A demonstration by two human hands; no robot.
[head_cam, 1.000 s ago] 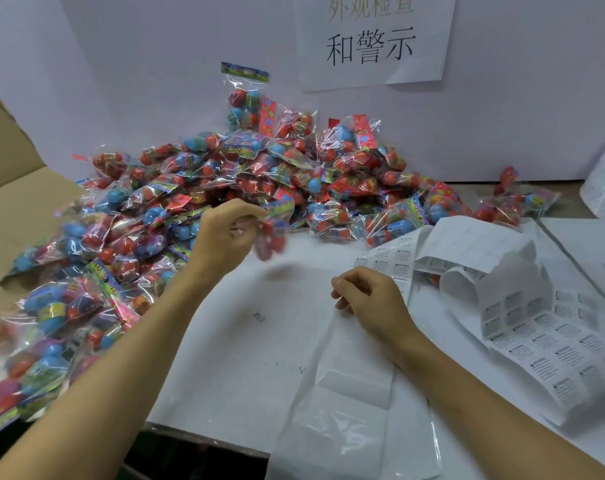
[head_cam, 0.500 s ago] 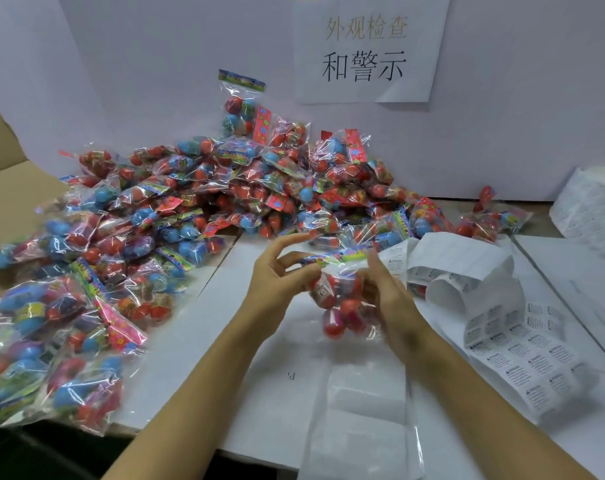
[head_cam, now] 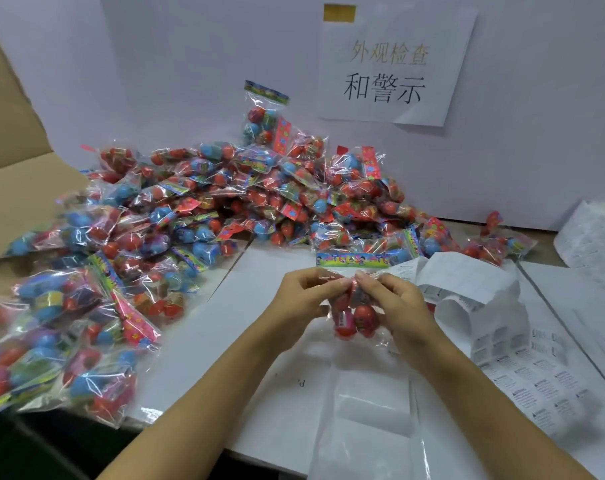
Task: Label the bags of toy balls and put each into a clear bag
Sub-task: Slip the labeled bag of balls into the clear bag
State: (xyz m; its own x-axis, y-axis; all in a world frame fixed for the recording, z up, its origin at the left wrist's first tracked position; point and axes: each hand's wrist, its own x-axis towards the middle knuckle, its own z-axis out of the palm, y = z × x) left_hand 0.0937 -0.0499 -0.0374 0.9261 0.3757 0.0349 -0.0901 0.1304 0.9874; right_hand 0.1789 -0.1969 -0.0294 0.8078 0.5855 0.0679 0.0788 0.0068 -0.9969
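Above the white table point(head_cam: 225, 341), at centre: one bag of toy balls point(head_cam: 354, 306), header card up, red balls low. Left hand point(head_cam: 304, 299) pinching the bag's upper left side, fingers curled; right hand point(head_cam: 394, 303) pinching its upper right side likewise. Just below, flat on the table: clear bags point(head_cam: 363, 410). Behind and to the left: heap of ball bags point(head_cam: 197, 220). To the right: strip of labels point(head_cam: 523, 368), partly curled. On the back wall: paper sign point(head_cam: 391, 67).

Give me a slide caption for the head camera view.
Both hands hold one bag of toy balls above clear bags.
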